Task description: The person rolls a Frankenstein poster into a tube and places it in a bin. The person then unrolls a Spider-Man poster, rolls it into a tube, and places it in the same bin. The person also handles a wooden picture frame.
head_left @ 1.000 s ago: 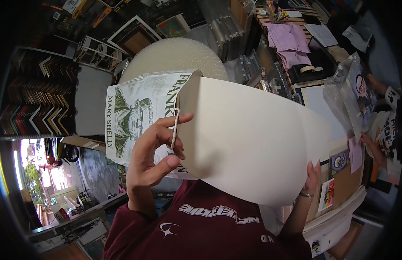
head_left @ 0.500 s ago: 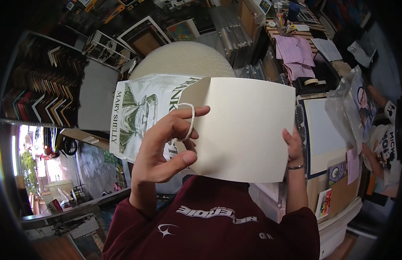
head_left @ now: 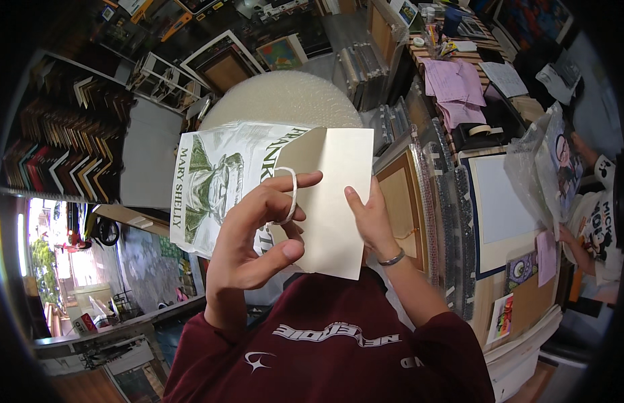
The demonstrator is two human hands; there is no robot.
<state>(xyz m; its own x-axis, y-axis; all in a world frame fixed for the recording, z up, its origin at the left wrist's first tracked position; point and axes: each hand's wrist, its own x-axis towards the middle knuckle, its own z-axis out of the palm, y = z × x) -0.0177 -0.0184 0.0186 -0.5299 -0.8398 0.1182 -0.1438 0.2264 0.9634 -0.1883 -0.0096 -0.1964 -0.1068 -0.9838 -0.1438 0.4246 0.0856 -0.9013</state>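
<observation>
A white bag with a green printed portrait lies sideways before my chest, its mouth toward the right. A white cord handle of the bag loops over the bent fingers of my left hand; the index finger stretches out and the thumb stands apart. From the bag's mouth sticks a flat cream panel, its left part hidden inside. My right hand, with a metal bracelet at the wrist, grips the panel's right edge, thumb on the front and the other fingers behind it.
A bubble-wrap roll stands just beyond the bag. Wrapped frames lean at my right, beside a table with pink papers and a tape dispenser. Frame corner samples hang at left. Another person is at far right.
My right hand has pushed the cream panel leftward, deeper into the bag, so less of it shows. The left hand has hardly moved. Wrapped frames behind the panel have come into sight.
</observation>
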